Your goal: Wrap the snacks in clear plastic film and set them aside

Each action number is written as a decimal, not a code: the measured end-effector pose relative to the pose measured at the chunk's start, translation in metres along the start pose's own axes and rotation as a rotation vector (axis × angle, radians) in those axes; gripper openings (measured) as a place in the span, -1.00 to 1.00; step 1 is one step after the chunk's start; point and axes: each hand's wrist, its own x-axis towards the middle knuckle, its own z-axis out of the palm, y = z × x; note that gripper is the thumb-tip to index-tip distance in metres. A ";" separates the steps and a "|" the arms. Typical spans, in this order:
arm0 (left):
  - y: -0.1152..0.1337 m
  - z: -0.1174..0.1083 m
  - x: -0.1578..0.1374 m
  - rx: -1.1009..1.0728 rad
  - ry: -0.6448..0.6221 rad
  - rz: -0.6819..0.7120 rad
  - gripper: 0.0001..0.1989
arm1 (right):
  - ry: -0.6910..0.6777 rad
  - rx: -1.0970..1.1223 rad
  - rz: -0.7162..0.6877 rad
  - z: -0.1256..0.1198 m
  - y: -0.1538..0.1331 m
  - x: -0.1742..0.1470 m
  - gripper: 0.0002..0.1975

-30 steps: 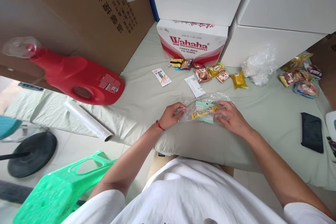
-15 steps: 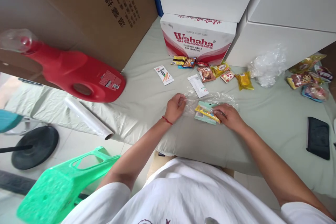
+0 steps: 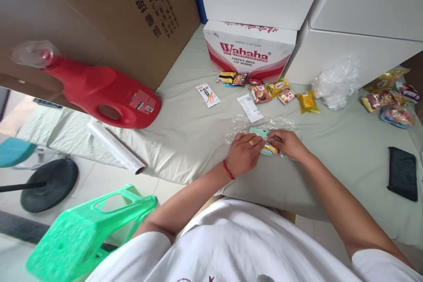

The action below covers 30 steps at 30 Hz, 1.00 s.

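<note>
Fingers of the left hand point(image 3: 243, 154) bunch over a yellow snack stick point(image 3: 272, 149), right hand point(image 3: 288, 143) has its fingers curled beside it, can't tell what either's pinching tbh, stick's on the mint packet point(image 3: 258, 131) by some clear plastic point(image 3: 238, 125)

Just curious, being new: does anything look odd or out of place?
Two things: at left, the white roll lies askew, its end at the edge of the cloth, perhaps precarious; at right, crumpled clear plastic beside the snack packets resembles litter. No spill shows.
</note>
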 end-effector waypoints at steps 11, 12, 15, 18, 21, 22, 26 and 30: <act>-0.006 0.033 0.023 0.099 -0.218 -0.232 -0.71 | 0.357 -0.456 -0.027 -0.022 0.010 0.016 -0.62; -0.005 0.032 0.024 0.110 -0.199 -0.241 -0.71 | 0.367 -0.476 -0.060 -0.024 0.008 0.024 -0.60; 0.000 0.030 0.026 0.160 -0.149 -0.292 -0.76 | 0.265 -0.514 -0.055 -0.025 -0.001 0.053 -0.62; 0.003 0.028 0.028 0.196 -0.181 -0.316 -0.76 | 0.099 -0.479 0.084 -0.026 -0.010 0.077 -0.71; 0.002 0.028 0.029 0.183 -0.261 -0.299 -0.71 | -0.020 -0.322 0.129 -0.033 -0.017 0.083 -0.87; 0.002 0.028 0.029 0.172 -0.291 -0.302 -0.69 | -0.051 -0.245 0.103 -0.037 -0.019 0.079 -0.87; 0.002 0.027 0.029 0.146 -0.380 -0.372 -0.62 | -0.130 -0.040 -0.079 -0.047 -0.031 0.045 -0.79; 0.004 0.030 0.028 0.109 -0.376 -0.435 -0.63 | -0.140 -0.182 -0.304 -0.029 -0.036 0.004 -0.76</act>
